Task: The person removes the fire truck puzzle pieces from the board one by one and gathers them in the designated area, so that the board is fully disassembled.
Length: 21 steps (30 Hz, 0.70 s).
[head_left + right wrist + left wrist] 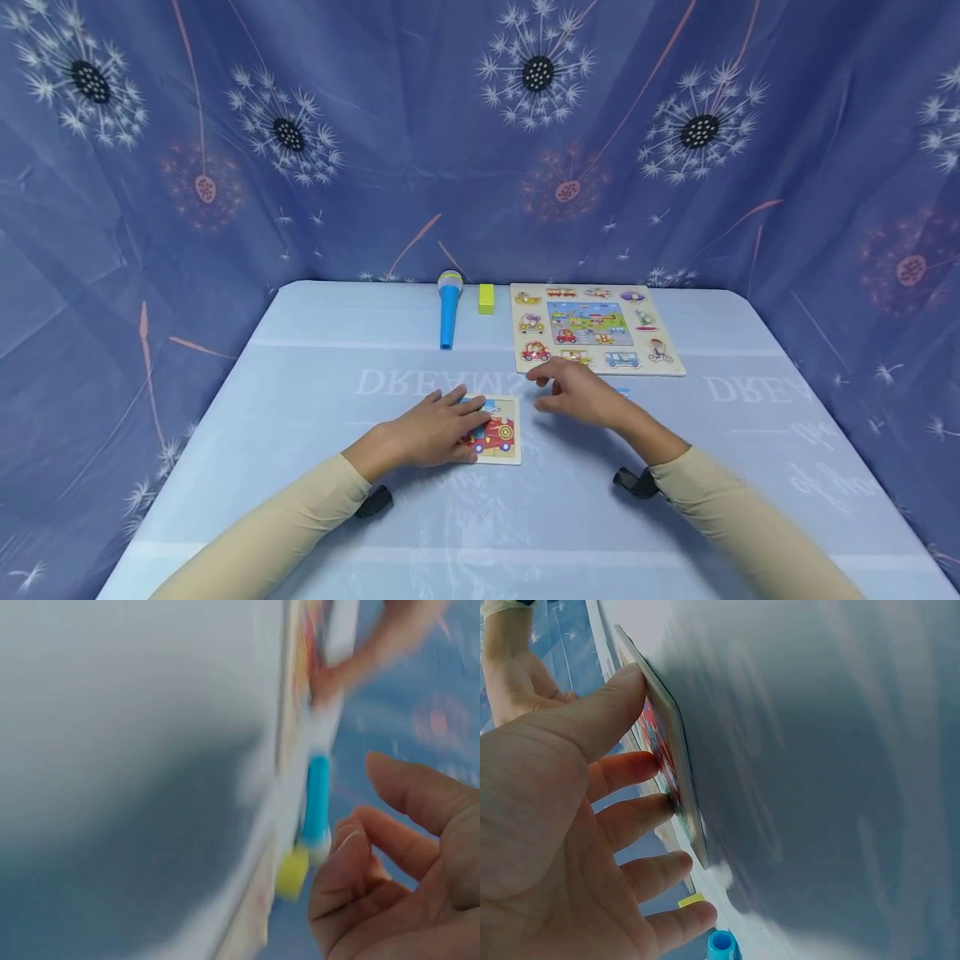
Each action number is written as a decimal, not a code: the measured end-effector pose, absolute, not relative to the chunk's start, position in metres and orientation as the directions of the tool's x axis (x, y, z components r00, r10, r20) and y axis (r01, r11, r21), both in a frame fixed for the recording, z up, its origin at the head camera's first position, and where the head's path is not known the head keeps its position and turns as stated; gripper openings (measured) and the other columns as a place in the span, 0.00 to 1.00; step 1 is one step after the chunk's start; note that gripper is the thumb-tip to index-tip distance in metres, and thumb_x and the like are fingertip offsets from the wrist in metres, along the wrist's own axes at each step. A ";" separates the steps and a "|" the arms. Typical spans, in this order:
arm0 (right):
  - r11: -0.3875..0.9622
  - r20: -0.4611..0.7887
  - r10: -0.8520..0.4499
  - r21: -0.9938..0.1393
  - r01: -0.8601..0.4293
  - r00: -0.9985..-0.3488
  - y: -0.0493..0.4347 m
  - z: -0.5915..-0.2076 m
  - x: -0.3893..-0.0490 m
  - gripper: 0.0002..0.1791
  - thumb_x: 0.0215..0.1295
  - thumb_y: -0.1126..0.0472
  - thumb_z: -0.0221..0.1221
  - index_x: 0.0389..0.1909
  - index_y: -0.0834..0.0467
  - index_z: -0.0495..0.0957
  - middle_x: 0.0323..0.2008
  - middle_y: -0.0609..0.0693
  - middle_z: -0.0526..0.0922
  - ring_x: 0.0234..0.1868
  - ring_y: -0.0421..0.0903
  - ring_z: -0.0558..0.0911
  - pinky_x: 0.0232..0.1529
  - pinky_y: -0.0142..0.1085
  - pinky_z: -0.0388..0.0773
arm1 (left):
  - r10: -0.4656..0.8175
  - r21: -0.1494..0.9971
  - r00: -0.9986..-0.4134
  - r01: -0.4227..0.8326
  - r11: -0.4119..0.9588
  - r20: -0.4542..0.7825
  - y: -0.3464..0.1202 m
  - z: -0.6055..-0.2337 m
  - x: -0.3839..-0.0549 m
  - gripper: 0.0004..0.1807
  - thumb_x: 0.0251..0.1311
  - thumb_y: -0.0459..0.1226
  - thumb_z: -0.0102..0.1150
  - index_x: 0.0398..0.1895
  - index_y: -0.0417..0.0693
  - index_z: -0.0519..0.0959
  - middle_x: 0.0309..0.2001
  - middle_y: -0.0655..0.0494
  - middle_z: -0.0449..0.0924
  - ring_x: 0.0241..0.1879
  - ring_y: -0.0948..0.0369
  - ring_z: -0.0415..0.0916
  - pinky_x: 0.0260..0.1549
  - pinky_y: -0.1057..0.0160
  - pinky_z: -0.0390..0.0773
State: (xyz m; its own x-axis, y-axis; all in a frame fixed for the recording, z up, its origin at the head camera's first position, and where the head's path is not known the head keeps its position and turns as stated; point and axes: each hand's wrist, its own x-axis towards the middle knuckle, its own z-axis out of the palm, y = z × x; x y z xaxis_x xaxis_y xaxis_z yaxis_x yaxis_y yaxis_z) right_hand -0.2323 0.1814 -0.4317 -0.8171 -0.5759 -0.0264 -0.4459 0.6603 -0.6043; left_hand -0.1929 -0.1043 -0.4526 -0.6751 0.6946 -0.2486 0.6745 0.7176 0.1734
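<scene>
My left hand (pixel 435 429) rests on the left part of a small square wooden puzzle (pixel 504 433) with a red vehicle picture. Its fingers are spread, and in the left wrist view the thumb touches the edge of the puzzle (pixel 676 742). My right hand (pixel 585 396) hovers right of the puzzle, near the front edge of a larger puzzle board (pixel 636 339). In the right wrist view its fingers (pixel 345 877) are loosely bent, the thumb stands apart, and nothing is held.
A blue toy microphone (pixel 448 312) lies at the back of the table (pixel 322 500), beside a yellow block (pixel 486 299). The larger board, back right, carries several vehicle pieces. Dark wrist cameras sit under both wrists. A patterned blue curtain (pixel 420 125) surrounds the back and sides.
</scene>
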 end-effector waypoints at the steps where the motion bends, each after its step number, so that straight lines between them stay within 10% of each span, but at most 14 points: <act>1: 0.654 -0.039 -0.586 -0.613 -0.444 -0.809 0.172 -0.435 -0.229 0.24 0.64 0.62 0.69 0.60 0.63 0.79 0.47 0.55 0.82 0.41 0.46 0.78 0.39 0.36 0.77 | 0.694 0.174 -0.675 0.674 0.718 -0.248 -0.104 -0.452 -0.193 0.37 0.69 0.58 0.59 0.77 0.58 0.65 0.79 0.55 0.58 0.80 0.44 0.49 0.70 0.35 0.59; 21: 0.756 -0.156 -0.522 -0.539 -0.371 -0.839 0.107 -0.459 -0.219 0.24 0.61 0.62 0.69 0.60 0.58 0.80 0.42 0.49 0.79 0.42 0.44 0.76 0.48 0.44 0.77 | 0.672 0.150 -0.705 0.656 0.740 -0.229 -0.118 -0.439 -0.177 0.29 0.67 0.58 0.60 0.65 0.56 0.77 0.74 0.48 0.67 0.76 0.42 0.58 0.67 0.33 0.62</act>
